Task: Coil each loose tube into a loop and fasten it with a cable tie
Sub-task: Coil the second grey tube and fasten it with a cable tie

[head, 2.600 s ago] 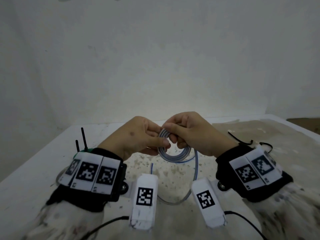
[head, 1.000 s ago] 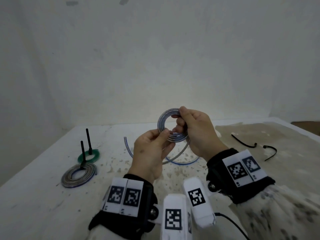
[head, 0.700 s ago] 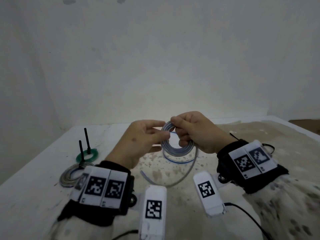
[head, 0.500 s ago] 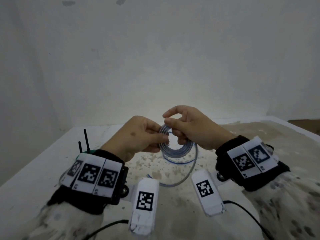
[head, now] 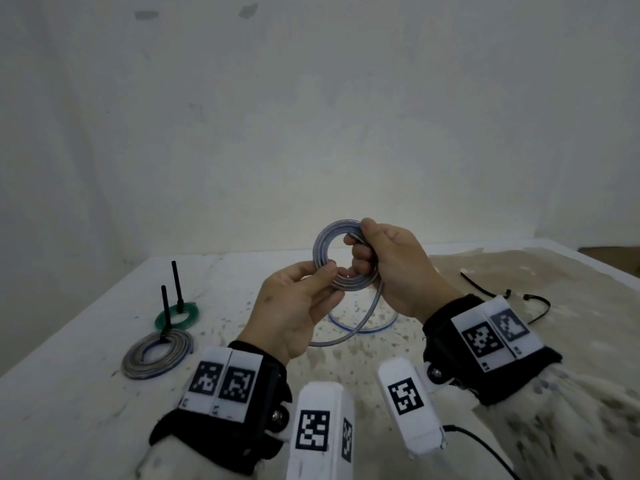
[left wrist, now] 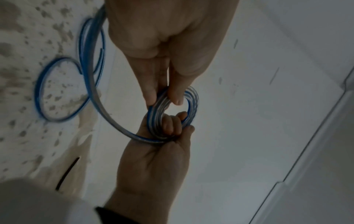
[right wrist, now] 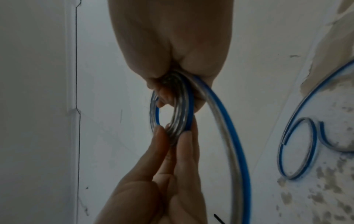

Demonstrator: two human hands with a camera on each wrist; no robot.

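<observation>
A clear tube with a blue stripe is wound into a small coil held upright above the table. My left hand pinches the coil's lower left edge between thumb and fingers. My right hand grips its right side, thumb on top and fingers curled through the loop. The tube's free tail hangs from the coil down to the table. In the left wrist view the coil sits between both hands. The right wrist view shows the coil and the tail. Two black cable ties lie at the right.
At the left lie a grey coiled tube and a green coil, each with a black tie standing up from it. Another loose blue-striped tube lies curled on the stained tabletop under the hands. A wall stands close behind.
Both hands have lifted the coil and turned it to face me. My left hand shifted from the coil's left side to pinch it from below. The tail swung under the hands.
</observation>
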